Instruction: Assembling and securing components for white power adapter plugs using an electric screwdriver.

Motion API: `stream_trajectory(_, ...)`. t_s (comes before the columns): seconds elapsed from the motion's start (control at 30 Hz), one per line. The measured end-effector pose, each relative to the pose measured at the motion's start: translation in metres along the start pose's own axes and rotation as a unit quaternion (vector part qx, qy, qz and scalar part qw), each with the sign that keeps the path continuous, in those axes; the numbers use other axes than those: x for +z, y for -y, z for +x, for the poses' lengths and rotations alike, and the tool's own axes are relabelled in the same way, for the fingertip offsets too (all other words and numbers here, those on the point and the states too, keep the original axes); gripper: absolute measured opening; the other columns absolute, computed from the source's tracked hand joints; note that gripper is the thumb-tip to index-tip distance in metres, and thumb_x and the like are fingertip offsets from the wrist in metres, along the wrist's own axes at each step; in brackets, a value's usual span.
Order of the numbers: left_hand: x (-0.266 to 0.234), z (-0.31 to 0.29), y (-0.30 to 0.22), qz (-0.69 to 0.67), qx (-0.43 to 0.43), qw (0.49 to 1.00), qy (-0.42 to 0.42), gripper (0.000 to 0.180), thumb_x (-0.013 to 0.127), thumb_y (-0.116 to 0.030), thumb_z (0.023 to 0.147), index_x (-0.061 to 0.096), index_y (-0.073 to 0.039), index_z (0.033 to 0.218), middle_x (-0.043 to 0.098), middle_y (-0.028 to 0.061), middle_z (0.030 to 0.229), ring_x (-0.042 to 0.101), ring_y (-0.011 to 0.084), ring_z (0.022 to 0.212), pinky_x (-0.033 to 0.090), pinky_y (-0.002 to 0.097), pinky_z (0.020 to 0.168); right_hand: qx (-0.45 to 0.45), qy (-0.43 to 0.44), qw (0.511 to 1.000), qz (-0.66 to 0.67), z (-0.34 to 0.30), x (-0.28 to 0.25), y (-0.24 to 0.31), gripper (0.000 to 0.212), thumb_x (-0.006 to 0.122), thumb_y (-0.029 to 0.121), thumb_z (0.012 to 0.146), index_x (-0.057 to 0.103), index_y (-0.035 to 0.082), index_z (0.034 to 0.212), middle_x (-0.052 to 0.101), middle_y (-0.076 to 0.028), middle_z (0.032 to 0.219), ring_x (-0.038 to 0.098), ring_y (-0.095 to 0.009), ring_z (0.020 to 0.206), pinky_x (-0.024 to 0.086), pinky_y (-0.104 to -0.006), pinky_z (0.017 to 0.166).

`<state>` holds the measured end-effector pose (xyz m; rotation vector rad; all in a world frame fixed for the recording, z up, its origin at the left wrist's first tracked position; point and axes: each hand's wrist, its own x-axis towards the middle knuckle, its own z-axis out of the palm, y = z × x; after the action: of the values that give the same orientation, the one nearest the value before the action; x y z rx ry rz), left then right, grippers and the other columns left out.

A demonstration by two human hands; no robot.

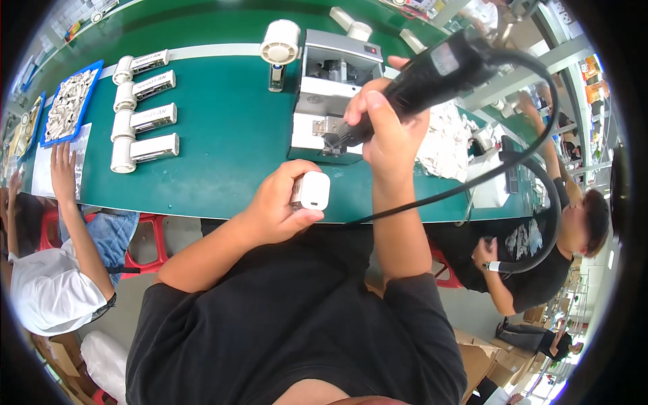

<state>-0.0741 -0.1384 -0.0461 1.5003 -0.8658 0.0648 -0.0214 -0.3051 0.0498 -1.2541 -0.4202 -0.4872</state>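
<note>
White casing (314, 191) sits between left fingers (297, 168), seemingly gripped; right fingers (383, 113) clasp black tool (432, 73).

The white handheld device (315, 190) has a smooth end face, a rounded rectangle with 1 small dark slot (315, 203) near its lower edge; that end faces the camera, and the left hand (273, 202) grips its side. The black electric screwdriver (432, 71), thick-bodied with 1 pale label (446, 59), slants down to the left in the right hand (395, 131). Its nose is at the front of the silver-grey screw feeder (327, 102), a boxy machine standing on the green table (223, 145); contact cannot be told.
</note>
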Motion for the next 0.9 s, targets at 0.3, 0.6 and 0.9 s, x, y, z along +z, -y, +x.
stream_trajectory(0.3,-0.004,-0.002,0.001,-0.028,-0.012,1.0,0.002,0.053,0.062,-0.035,0.084,0.036,-0.002,0.117,0.051,0.0126,0.1,0.053,0.0172,0.085,0.045,0.0308,0.075,0.056,0.033,0.997,-0.036,-0.003,0.003,0.002,0.047,0.057,0.002,0.079,0.036,-0.002,0.12,0.052,-0.01,0.065,0.053,-0.018,0.052,0.047,-0.0318,0.053)
stream_trajectory(0.6,-0.004,-0.002,0.002,-0.032,-0.006,0.999,0.007,0.055,0.062,-0.037,0.084,0.035,-0.002,0.117,0.051,0.0127,0.1,0.053,0.0171,0.085,0.046,0.0305,0.075,-0.04,0.0,0.994,0.097,0.012,0.0,0.019,0.046,0.058,-0.002,0.077,0.04,-0.003,0.12,0.056,-0.008,0.067,0.055,-0.015,0.055,0.046,-0.0279,0.055)
stream_trajectory(0.9,-0.004,-0.002,0.002,-0.042,-0.013,0.999,0.0,0.056,0.062,-0.038,0.084,0.035,-0.002,0.117,0.051,0.0129,0.1,0.053,0.0169,0.085,0.046,0.0303,0.074,0.015,0.014,1.0,-0.009,0.0,-0.002,-0.005,0.047,0.058,0.002,0.079,0.035,-0.002,0.12,0.052,-0.01,0.065,0.053,-0.018,0.053,0.047,-0.0326,0.053)
